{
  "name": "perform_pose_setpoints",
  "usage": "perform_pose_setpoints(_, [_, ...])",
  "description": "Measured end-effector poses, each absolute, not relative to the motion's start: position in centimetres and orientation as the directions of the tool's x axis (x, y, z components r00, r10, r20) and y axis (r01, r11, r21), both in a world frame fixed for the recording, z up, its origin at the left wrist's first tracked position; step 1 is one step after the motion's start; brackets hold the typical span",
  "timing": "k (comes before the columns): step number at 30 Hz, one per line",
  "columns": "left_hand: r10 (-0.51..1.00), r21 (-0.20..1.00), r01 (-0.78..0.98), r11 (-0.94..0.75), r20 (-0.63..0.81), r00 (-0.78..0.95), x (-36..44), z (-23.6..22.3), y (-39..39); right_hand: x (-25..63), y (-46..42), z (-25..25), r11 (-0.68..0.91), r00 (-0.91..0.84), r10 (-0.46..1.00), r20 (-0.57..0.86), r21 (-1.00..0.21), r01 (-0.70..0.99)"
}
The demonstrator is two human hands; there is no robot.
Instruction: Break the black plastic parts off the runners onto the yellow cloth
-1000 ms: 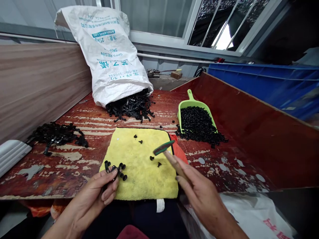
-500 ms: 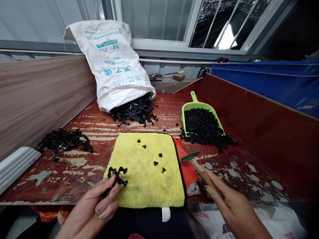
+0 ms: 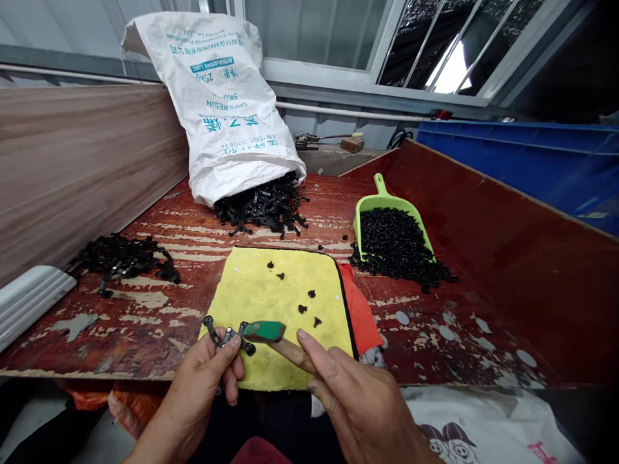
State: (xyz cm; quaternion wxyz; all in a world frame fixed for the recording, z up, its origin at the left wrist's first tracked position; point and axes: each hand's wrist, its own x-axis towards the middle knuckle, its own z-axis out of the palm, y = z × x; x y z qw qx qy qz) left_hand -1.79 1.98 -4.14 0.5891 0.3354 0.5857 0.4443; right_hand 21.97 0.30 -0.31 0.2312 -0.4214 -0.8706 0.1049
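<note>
a white sack [image 3: 227, 109] slumps beyond the yellow cloth [image 3: 251, 283], and a green dustpan [image 3: 380, 185] sits past the cloth's far right corner. the right hand [image 3: 358, 393], over the cloth's near edge, wraps a wooden-handled hammer [image 3: 264, 331]; the left hand [image 3: 203, 374], at the cloth's near left corner, pinches black parts [image 3: 228, 334] between thumb and fingers. the hammer's green head has just swung in from beside the cloth's right edge to those parts, so work seems centred on them now; whether they touch, i cannot tell. the parts are slim, dark arms with round, knobbed ends. five small black studs [image 3: 302, 309] lie loose on the cloth.
</note>
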Motion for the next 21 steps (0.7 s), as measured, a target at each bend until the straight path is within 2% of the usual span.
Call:
perform_pose_setpoints(4, [0.917, 0.917, -0.127, 0.378, -0.39, -0.087, -1.7, -4.5, 2.1, 21.1, 0.7, -1.3, 0.6, -0.56, 0.8, 0.218, -0.255, 0.758])
perform_pose_setpoints(10, [0.918, 0.918, -0.138, 0.371, -0.385, -0.098, -1.7, -5.0, 2.0, 21.7, 0.4, -0.6, 0.599, -0.54, 0.8, 0.262, -0.393, 0.697])
perform_pose_setpoints(13, [0.919, 0.917, -0.148, 0.371, -0.386, -0.085, -1.7, -5.0, 2.2, 21.3, 0.3, -1.2, 0.58, -0.537, 0.812, 0.229, -0.412, 0.702])
perform_pose_setpoints(16, [0.913, 0.909, -0.166, 0.381, -0.398, -0.083, -1.7, -4.9, 2.3, 21.3, 0.4, -1.5, 0.562, -0.534, 0.818, 0.216, -0.499, 0.66])
perform_pose_setpoints(18, [0.905, 0.901, -0.173, 0.397, -0.416, -0.087, -1.7, -4.8, 2.2, 22.3, 0.8, -1.0, 0.51, -0.462, 0.855, 0.234, -0.544, 0.667])
perform_pose_setpoints(21, [0.899, 0.893, -0.158, 0.421, -0.434, -0.055, -2.1, -4.7, 2.0, 25.7, 1.6, -0.1, 0.372, -0.28, 0.926, 0.253, -0.493, 0.786])
